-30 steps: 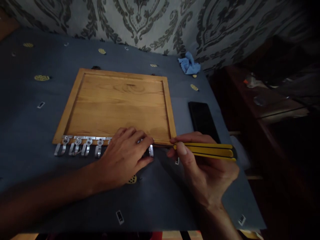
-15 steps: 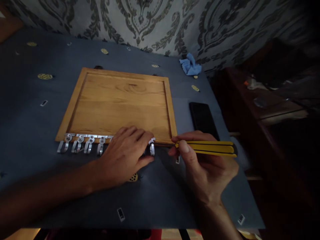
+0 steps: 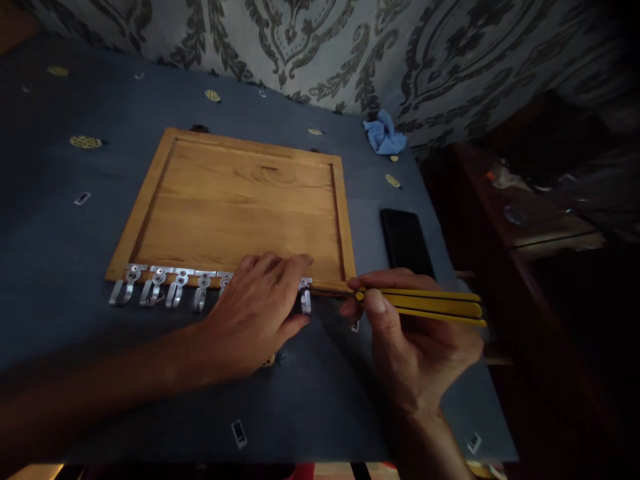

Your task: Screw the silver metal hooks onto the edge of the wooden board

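Note:
A framed wooden board (image 3: pixel 250 200) lies flat on the table. A row of silvery metal hooks (image 3: pixel 179 288) runs along its near edge, their curved ends hanging over the side. My left hand (image 3: pixel 257 310) is laid over the right part of this hook rail, fingers on the board and thumb below the edge; it covers several hooks. At the board's near right corner, my right hand (image 3: pixel 420 333) pinches a slim yellow-and-black striped tool (image 3: pixel 435 305). The tool points left, and fingers hide its tip. Its outer part looks streaked, so I cannot tell its kind.
Right of the board lies a black phone (image 3: pixel 407 241). Behind it sits a crumpled blue cloth (image 3: pixel 385 133). The blue patterned tablecloth (image 3: pixel 55 220) reaches a patterned wall (image 3: pixel 340 60) at the back. A dark shelf with items (image 3: pixel 540 213) stands beyond the table's right edge.
The view has shifted slightly. The yellow-and-black tool's outer end now sits a little farther right and lower, tilted more. My left hand remains over the hooks, and the board stays in place.

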The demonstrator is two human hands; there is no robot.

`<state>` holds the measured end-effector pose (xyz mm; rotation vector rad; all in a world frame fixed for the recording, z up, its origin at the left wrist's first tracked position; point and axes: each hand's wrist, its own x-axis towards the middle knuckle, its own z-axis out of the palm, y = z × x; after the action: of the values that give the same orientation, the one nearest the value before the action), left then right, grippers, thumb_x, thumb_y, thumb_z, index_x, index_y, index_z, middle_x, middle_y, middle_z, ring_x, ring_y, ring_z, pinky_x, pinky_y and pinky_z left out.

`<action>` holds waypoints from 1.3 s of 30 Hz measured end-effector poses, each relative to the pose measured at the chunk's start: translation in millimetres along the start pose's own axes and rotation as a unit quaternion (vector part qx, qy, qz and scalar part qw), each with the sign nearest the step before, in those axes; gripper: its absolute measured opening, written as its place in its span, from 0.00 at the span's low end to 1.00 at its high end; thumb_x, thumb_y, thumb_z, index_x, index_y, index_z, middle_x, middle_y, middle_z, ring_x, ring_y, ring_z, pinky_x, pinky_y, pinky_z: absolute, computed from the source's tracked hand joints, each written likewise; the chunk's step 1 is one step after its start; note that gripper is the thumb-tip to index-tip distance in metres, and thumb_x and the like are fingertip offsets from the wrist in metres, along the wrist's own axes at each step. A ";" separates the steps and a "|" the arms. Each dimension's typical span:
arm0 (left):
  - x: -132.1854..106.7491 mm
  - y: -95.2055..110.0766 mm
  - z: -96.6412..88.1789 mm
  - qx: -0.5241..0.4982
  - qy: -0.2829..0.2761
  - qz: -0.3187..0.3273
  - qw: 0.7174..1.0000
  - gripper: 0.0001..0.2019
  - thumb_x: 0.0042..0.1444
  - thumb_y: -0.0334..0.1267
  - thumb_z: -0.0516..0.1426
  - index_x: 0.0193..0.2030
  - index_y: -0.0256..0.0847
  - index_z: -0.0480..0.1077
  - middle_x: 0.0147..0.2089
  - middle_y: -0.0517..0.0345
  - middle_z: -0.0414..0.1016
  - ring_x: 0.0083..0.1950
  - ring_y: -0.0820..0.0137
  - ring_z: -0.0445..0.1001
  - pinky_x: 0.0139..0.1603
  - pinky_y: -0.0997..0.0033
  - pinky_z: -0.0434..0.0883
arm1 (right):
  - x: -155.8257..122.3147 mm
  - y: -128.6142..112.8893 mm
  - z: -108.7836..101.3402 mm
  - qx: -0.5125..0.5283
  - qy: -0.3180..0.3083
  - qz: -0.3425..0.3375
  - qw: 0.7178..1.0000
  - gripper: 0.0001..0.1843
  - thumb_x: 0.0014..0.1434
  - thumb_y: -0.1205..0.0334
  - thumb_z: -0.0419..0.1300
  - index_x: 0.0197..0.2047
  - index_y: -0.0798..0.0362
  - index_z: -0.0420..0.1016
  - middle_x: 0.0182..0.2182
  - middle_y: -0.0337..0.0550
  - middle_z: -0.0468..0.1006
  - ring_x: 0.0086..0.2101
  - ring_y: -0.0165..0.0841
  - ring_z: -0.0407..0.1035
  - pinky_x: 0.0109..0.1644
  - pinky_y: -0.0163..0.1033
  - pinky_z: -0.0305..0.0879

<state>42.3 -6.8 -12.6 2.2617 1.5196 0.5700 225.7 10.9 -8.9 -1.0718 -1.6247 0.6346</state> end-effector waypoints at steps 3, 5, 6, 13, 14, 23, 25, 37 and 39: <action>-0.6 0.3 -1.3 -0.009 0.023 0.022 0.999 0.25 0.57 0.31 0.64 0.58 0.38 0.59 0.54 0.48 0.76 0.55 0.56 0.72 0.54 0.53 0.69 | 0.3 -0.1 0.0 0.006 0.000 0.003 1.000 0.03 0.61 0.65 0.65 0.36 0.48 0.79 0.29 0.38 0.81 0.30 0.35 0.78 0.37 0.46 0.76; -0.5 0.8 -1.4 -0.010 0.035 0.038 0.999 0.25 0.58 0.30 0.62 0.59 0.38 0.58 0.51 0.49 0.77 0.54 0.57 0.73 0.54 0.53 0.68 | -0.1 0.2 -0.1 0.016 -0.001 0.002 1.000 0.03 0.61 0.66 0.66 0.37 0.49 0.79 0.30 0.38 0.81 0.29 0.34 0.78 0.36 0.45 0.76; -0.4 1.1 -1.1 -0.010 0.039 0.045 0.998 0.25 0.58 0.30 0.62 0.59 0.38 0.58 0.49 0.50 0.78 0.53 0.57 0.73 0.54 0.54 0.68 | -0.4 0.4 -0.2 0.019 -0.001 0.001 1.000 0.03 0.61 0.66 0.66 0.37 0.49 0.80 0.30 0.38 0.81 0.29 0.33 0.77 0.35 0.44 0.76; 1.2 0.9 2.5 -0.002 0.034 0.043 0.999 0.28 0.57 0.31 0.63 0.60 0.39 0.56 0.48 0.52 0.79 0.53 0.57 0.74 0.54 0.53 0.68 | -1.6 1.3 -2.3 -0.001 -0.009 -0.015 1.000 0.03 0.61 0.66 0.66 0.38 0.48 0.80 0.31 0.38 0.82 0.30 0.34 0.78 0.35 0.44 0.77; 1.2 0.9 2.7 -0.002 0.028 0.038 0.999 0.28 0.57 0.31 0.63 0.61 0.40 0.56 0.48 0.52 0.79 0.53 0.57 0.74 0.54 0.53 0.68 | -1.5 1.4 -2.5 -0.004 -0.008 -0.017 1.000 0.03 0.61 0.66 0.66 0.38 0.48 0.80 0.32 0.38 0.82 0.30 0.34 0.78 0.35 0.44 0.77; 1.6 0.8 5.1 0.006 0.021 0.023 1.000 0.28 0.57 0.32 0.62 0.62 0.41 0.56 0.49 0.52 0.78 0.52 0.56 0.74 0.54 0.52 0.68 | -0.5 -2.3 -3.6 -0.009 -0.018 0.000 1.000 0.04 0.62 0.64 0.65 0.42 0.48 0.79 0.34 0.38 0.82 0.32 0.34 0.79 0.37 0.43 0.78; 2.1 1.0 5.3 0.006 0.023 0.021 1.000 0.28 0.57 0.32 0.62 0.61 0.41 0.56 0.49 0.52 0.78 0.52 0.56 0.74 0.53 0.53 0.68 | 0.0 -2.8 -3.8 -0.005 -0.021 0.001 1.000 0.04 0.62 0.64 0.65 0.42 0.48 0.79 0.34 0.38 0.82 0.32 0.33 0.79 0.36 0.43 0.78; 1.4 0.7 4.8 0.000 0.024 0.031 0.999 0.29 0.56 0.31 0.64 0.61 0.39 0.56 0.50 0.50 0.78 0.52 0.57 0.74 0.52 0.54 0.69 | 0.8 -2.2 -6.1 0.007 0.009 -0.020 1.000 0.05 0.62 0.66 0.65 0.41 0.47 0.80 0.30 0.38 0.81 0.28 0.35 0.77 0.31 0.44 0.76; 0.7 0.9 4.0 -0.004 0.019 0.027 0.999 0.29 0.56 0.31 0.63 0.61 0.40 0.57 0.50 0.51 0.78 0.52 0.57 0.74 0.52 0.54 0.70 | 0.9 -1.7 -6.0 0.012 0.009 -0.023 1.000 0.05 0.61 0.66 0.65 0.41 0.48 0.80 0.30 0.39 0.81 0.28 0.35 0.77 0.31 0.45 0.76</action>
<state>45.3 -6.7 -15.5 2.3039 1.4757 0.6358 230.8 10.2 -5.1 -1.0176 -1.6172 0.6109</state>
